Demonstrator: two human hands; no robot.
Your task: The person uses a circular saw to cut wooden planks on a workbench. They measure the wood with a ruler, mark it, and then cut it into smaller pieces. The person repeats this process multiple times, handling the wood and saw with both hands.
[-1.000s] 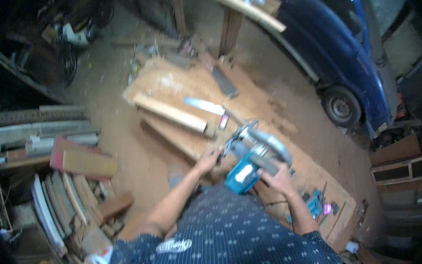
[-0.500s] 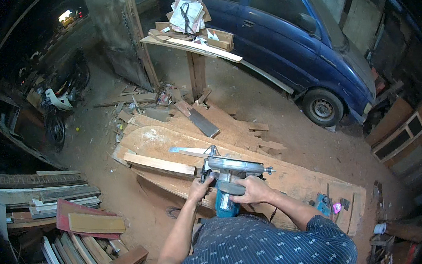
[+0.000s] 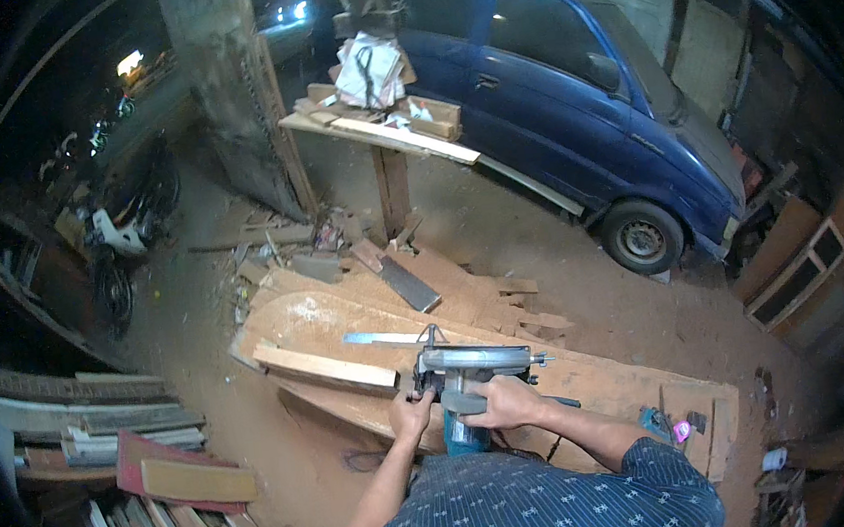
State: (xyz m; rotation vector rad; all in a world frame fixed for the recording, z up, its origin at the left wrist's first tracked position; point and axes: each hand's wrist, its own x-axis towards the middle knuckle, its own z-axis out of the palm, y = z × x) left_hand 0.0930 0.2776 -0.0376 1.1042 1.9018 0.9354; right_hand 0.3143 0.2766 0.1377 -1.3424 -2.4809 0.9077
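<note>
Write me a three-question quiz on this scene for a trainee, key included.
1. Short answer: which hand is wrapped around the dark handle of the power tool?

2. Multiple choice: what colour is the vehicle parked beyond the wooden work surface?
a) red
b) blue
c) white

3. True or false: a small pink item lies near the right end of the work surface.

Key:
1. The right hand; the left hand is at the tool's left end.
2. b, blue.
3. True.
</note>
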